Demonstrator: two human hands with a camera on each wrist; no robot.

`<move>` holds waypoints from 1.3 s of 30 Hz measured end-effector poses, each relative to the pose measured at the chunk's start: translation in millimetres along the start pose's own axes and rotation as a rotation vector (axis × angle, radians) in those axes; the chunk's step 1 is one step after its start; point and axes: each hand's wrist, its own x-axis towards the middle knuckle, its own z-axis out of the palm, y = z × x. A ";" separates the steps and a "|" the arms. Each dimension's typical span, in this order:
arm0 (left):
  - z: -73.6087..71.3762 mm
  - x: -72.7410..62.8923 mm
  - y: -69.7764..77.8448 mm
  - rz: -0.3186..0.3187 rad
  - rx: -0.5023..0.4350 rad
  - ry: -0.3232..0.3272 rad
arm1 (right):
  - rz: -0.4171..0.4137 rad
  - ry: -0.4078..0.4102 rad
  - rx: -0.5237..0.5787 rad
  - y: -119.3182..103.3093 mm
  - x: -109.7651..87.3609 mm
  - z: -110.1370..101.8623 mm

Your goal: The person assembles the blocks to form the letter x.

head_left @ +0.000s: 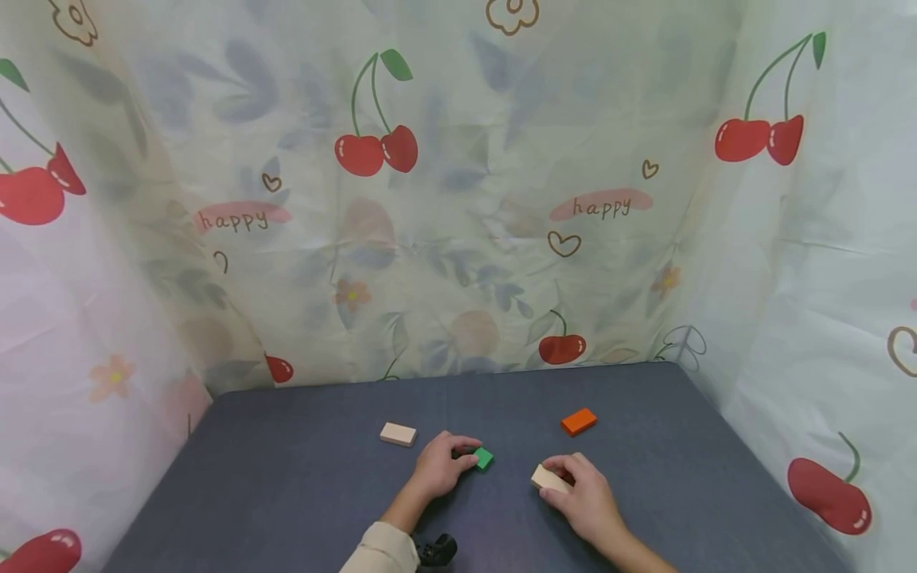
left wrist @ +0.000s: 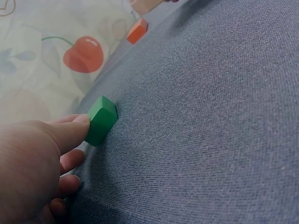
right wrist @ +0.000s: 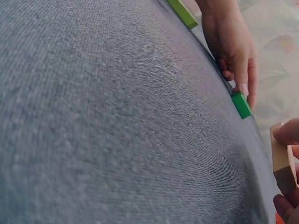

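My left hand [head_left: 439,464] pinches a green block [head_left: 483,458] between thumb and fingers, low at the dark cloth. In the left wrist view, the thumb presses one end of this green block [left wrist: 102,121], and the other fingers curl beneath. To the right, my right hand [head_left: 589,499] grips a pale wooden block [head_left: 550,479] by its sides, thumb on the near side and fingers on the far side. The right wrist view shows this wooden block [right wrist: 282,158] tilted in the fingers at the right edge.
An orange block [head_left: 579,422] lies at the back right, and a pale beige block [head_left: 398,434] lies behind my left hand. A light green block [right wrist: 183,13] shows in the right wrist view beside the left arm. Printed curtains [head_left: 458,239] enclose the dark-covered table [head_left: 286,477].
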 end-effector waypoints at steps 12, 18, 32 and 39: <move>0.5 -0.6 0.6 0.001 0.001 0.002 | 0.011 0.010 0.023 -0.9 1.5 11.3; 0.4 -0.5 0.5 0.000 -0.002 -0.002 | 0.019 0.009 0.022 -1.7 6.1 14.3; -1.6 -1.1 2.2 0.032 -0.007 0.011 | -0.002 0.033 0.051 -4.7 12.4 22.8; -1.1 0.3 2.1 0.003 -0.012 0.003 | 0.006 0.018 0.060 -3.6 15.7 28.1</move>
